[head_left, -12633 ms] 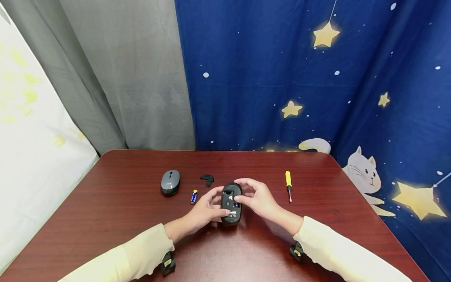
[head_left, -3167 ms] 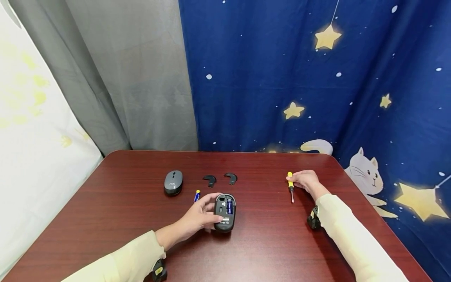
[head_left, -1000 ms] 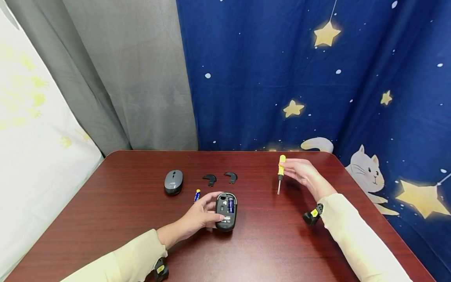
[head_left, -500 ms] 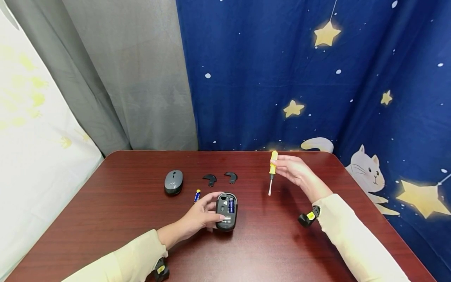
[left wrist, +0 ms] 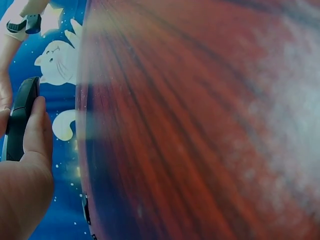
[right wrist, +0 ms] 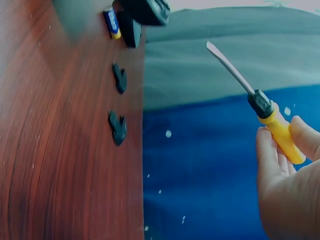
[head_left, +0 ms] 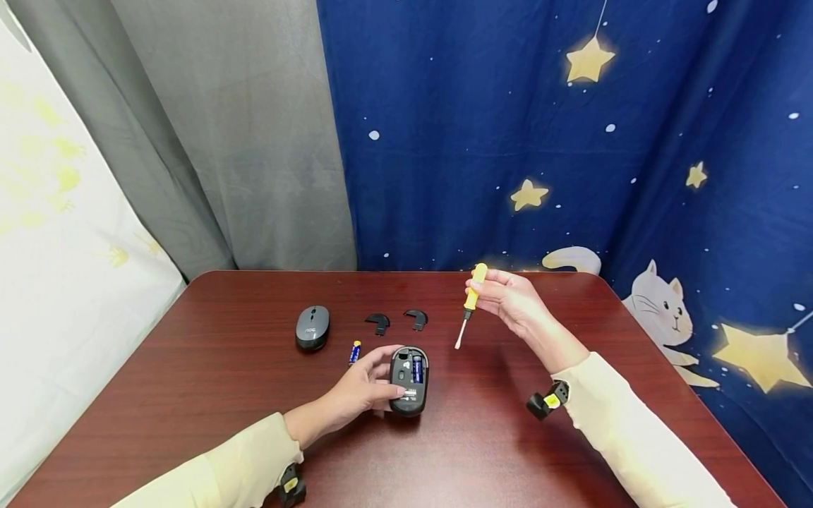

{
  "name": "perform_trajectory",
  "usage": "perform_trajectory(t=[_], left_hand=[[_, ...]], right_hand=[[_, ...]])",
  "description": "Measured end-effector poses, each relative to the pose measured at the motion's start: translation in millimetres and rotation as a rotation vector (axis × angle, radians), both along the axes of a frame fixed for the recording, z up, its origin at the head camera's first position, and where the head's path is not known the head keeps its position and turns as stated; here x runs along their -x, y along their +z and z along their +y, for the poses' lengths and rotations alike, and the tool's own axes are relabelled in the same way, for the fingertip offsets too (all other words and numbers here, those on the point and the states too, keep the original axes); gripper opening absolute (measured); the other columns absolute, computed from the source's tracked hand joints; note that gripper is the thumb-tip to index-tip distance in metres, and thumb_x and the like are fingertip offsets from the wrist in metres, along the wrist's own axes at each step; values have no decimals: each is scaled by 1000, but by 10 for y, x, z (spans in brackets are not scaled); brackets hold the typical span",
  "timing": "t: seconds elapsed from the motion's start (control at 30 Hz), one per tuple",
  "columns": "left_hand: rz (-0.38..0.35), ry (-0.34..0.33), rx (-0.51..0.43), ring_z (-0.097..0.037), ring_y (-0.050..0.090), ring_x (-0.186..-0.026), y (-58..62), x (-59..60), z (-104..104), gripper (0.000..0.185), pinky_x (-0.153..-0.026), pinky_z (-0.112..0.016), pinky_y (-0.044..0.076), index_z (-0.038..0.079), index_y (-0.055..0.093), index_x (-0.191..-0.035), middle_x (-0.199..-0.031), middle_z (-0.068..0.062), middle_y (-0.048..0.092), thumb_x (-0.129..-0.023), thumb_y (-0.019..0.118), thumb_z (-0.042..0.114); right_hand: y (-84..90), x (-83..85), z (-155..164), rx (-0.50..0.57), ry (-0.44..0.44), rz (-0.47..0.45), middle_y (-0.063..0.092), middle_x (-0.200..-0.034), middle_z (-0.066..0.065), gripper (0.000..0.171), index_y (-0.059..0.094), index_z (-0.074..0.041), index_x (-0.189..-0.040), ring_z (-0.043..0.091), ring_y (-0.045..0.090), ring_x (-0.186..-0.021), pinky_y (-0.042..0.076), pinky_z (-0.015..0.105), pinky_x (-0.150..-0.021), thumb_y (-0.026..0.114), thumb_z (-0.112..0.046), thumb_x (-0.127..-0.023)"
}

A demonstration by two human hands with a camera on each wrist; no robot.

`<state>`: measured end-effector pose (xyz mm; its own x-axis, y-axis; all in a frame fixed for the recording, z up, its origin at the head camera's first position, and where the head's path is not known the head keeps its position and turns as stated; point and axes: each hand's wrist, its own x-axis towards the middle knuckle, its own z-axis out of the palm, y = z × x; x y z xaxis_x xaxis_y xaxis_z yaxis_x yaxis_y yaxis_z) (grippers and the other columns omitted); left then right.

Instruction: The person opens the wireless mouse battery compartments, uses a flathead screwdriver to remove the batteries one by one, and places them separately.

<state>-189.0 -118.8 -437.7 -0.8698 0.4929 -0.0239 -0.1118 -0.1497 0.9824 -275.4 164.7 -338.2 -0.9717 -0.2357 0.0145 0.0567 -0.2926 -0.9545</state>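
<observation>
My left hand (head_left: 356, 391) grips a black computer mouse (head_left: 409, 403) with its underside up, the thumb across the label. A blue battery (head_left: 417, 370) shows in the mouse's uncovered compartment. In the left wrist view the mouse (left wrist: 21, 117) appears edge-on between thumb and fingers. Above the table, to the right of the mouse, my right hand (head_left: 517, 305) pinches a screwdriver (head_left: 476, 283) by its yellow handle. Its metal shaft slants down to the left, apart from the mouse. The right wrist view shows the flat tip of this screwdriver (right wrist: 281, 132) plainly.
Two black curved covers, a left one (head_left: 379, 323) and a right one (head_left: 416, 319), lie beyond the held mouse. A loose blue-and-yellow battery (head_left: 355, 351) lies by my left fingers. Farther left rests a grey mouse (head_left: 312, 328). Curtains hang behind the table's far edge (head_left: 267, 272).
My right hand has left the mouse, lifted the screwdriver off the table and carried it left, tilting it. A second black cover lies on the table. The left hand still grips the mouse.
</observation>
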Motion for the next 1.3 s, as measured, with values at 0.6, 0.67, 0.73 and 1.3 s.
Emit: perform_trajectory(t=[0.6, 0.67, 0.73, 1.3], left_hand=[[-25, -2, -18, -31, 64, -102, 20, 2, 9, 70, -80, -45, 55, 7, 34, -146, -126, -22, 56, -86, 68, -3], [-26, -2, -19, -31, 64, -102, 21, 4, 11, 70, -80, -45, 55, 8, 34, -146, -126, -22, 56, -86, 68, -3], [-27, -2, -20, -31, 64, -102, 21, 5, 11, 70, -80, -45, 55, 8, 34, -146, -127, -22, 56, -86, 68, -3], [-20, -4, 0, -30, 66, -99, 19, 13, 2, 69, -71, -37, 57, 10, 34, -147, -126, -21, 57, -87, 68, 0]], right_hand=[[18, -199, -350, 0, -23, 166, 70, -96, 10, 25, 62, -4, -106, 20, 70, -88, 55, 36, -80, 66, 10, -86], [12, -211, -369, -17, -22, 187, 70, -96, 10, 25, 63, -4, -105, 21, 70, -88, 55, 36, -81, 68, 9, -85], [6, -228, -388, -29, -24, 203, 71, -96, 11, 24, 64, -5, -104, 21, 70, -89, 54, 37, -81, 68, 9, -85], [-88, -322, -494, -122, 12, 330, 70, -98, 16, 27, 60, 9, -104, 24, 69, -89, 55, 36, -82, 73, 7, -81]])
